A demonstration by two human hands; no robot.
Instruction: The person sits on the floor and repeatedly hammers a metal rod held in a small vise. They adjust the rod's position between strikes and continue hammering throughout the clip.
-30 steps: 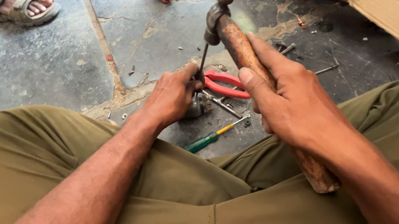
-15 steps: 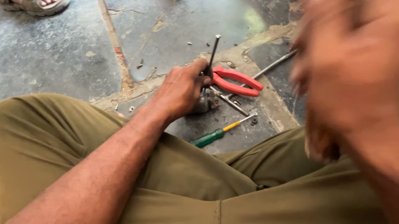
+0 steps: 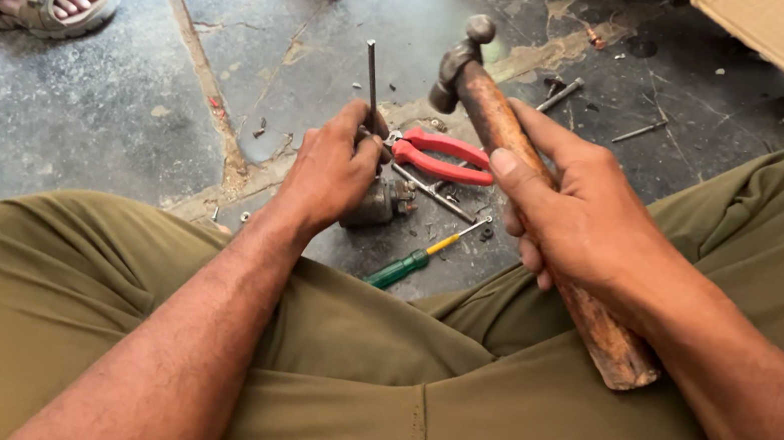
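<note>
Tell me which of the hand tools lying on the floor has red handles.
The pliers, lying just beyond the left hand. Their two red grips set them apart from the screwdriver, whose handle is green, nearer the person's legs.

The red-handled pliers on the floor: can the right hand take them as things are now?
Probably not at once. The right hand is full, closed around the wooden hammer. The red-handled pliers lie uncovered on the floor, just beyond the left hand, which holds a thin metal rod upright.
</note>
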